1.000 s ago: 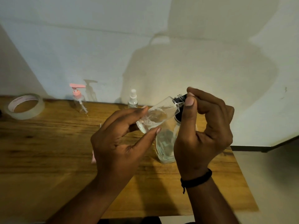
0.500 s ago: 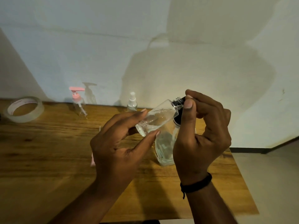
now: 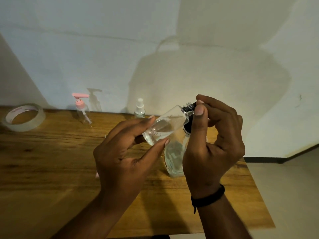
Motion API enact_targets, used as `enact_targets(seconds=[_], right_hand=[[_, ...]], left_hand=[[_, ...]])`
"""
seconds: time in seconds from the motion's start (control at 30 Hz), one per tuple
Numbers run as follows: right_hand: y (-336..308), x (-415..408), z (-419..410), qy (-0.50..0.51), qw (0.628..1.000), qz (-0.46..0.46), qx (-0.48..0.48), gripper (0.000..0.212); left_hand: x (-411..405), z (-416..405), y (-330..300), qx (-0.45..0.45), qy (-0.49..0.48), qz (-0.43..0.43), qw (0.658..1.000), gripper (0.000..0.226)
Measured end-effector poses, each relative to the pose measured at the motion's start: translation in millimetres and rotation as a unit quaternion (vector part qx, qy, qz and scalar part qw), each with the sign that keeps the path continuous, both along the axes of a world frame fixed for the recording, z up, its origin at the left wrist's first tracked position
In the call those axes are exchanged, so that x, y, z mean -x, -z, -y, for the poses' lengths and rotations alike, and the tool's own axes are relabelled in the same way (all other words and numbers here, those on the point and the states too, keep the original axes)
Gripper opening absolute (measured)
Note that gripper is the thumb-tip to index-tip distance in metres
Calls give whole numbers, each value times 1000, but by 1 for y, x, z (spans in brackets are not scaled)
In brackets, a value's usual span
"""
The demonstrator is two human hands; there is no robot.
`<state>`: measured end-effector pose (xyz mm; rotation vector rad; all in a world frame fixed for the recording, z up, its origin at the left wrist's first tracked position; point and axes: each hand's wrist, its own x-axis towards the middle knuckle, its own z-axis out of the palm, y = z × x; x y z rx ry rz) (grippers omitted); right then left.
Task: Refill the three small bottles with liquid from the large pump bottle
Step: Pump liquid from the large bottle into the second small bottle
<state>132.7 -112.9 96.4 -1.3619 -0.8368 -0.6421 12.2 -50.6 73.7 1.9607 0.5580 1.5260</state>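
Note:
My left hand (image 3: 124,152) holds a small clear bottle (image 3: 164,126) between thumb and fingers, tilted with its neck up to the right and some liquid inside. My right hand (image 3: 212,144) pinches the black cap (image 3: 189,106) at that bottle's threaded neck. Behind both hands the large clear bottle (image 3: 174,156) stands on the wooden table (image 3: 51,161), its top mostly hidden by my right hand. A small bottle with a pink pump (image 3: 82,109) and a small white spray bottle (image 3: 139,109) stand at the table's back edge near the wall.
A roll of clear tape (image 3: 23,117) lies at the far left of the table. A small pink object (image 3: 97,175) peeks out beside my left hand. The table's right edge drops to the floor (image 3: 284,187) just past my right wrist.
The bottle's threaded neck now shows more beside the black cap in my right fingers. Both hands stay in nearly the same place; the view has shifted slightly.

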Motion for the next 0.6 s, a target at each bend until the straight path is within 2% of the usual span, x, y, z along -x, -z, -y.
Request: enact_targets(seconds=[0.6], right_hand=[[3, -2, -1, 0, 1000, 0, -3, 11]], left_hand=[[-1, 0, 0, -5, 0, -6, 1000, 44]])
